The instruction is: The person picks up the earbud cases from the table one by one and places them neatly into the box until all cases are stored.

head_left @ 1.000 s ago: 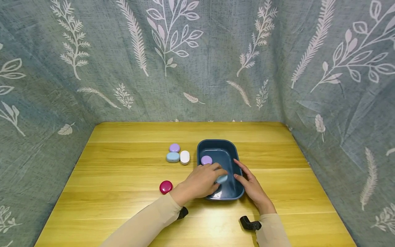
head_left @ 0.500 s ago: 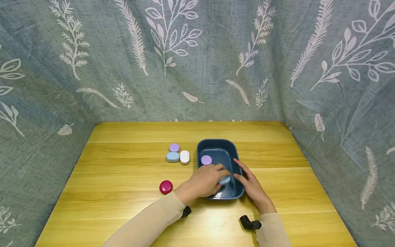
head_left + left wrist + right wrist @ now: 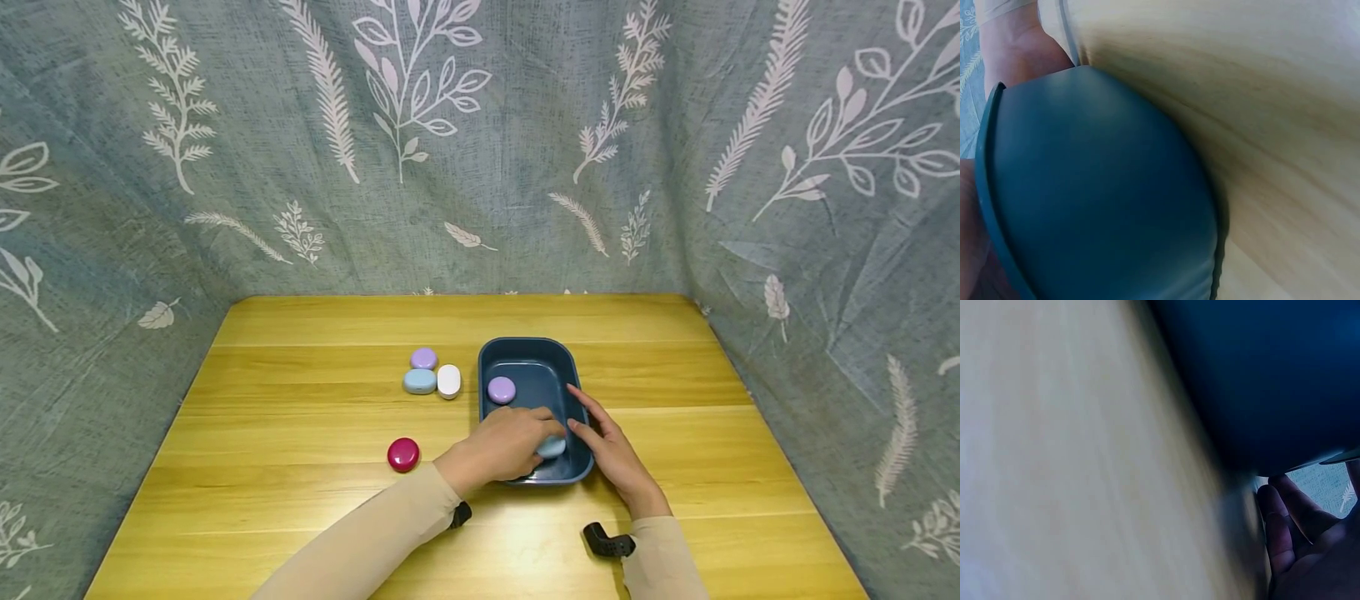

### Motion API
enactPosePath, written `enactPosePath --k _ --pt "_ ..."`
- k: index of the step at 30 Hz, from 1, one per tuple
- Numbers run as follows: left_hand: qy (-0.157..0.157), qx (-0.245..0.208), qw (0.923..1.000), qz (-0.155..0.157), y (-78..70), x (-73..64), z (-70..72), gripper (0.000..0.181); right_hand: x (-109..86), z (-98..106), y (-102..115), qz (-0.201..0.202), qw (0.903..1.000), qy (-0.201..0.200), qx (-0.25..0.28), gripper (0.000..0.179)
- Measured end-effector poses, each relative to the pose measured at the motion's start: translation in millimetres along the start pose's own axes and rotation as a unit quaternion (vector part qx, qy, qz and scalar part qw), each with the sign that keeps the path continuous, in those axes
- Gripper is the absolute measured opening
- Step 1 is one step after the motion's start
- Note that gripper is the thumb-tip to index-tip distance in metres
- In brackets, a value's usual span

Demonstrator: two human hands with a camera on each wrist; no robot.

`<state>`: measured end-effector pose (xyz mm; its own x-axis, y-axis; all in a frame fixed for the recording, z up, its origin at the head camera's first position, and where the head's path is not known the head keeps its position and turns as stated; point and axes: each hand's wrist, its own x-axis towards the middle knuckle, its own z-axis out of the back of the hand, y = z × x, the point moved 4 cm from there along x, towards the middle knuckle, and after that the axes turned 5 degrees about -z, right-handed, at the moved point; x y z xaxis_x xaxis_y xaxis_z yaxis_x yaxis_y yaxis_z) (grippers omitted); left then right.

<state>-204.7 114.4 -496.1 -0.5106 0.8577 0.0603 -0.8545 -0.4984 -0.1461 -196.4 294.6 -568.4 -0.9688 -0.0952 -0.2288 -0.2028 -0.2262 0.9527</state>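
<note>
In the head view my left hand reaches over the near-left wall of a dark blue plastic bin. Its thumb and fingers hold a light blue oval case, low inside the near right part. My right hand rests against the bin's right side, fingertips at the rim, fingers fairly straight. A round lilac case lies inside, by the left wall. The left wrist view mostly shows the bin's outer wall; the right wrist view has my right fingers beside the wall.
Left of the bin, a second lilac case, another light blue case and a white oval case sit together on the wooden table. Nearer stands a round crimson case. Patterned curtains surround the table.
My left hand has shifted right and slightly nearer inside the bin, carrying the light blue case toward the near right corner. My right hand stays where it was.
</note>
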Motion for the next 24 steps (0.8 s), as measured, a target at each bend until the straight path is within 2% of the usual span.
enactPosePath --k 24 --pt "0.026 -0.011 0.9993 -0.024 -2.7 9.7 -14.5 0.050 -1.1 0 1 0.001 0.9999 0.003 -0.015 0.053"
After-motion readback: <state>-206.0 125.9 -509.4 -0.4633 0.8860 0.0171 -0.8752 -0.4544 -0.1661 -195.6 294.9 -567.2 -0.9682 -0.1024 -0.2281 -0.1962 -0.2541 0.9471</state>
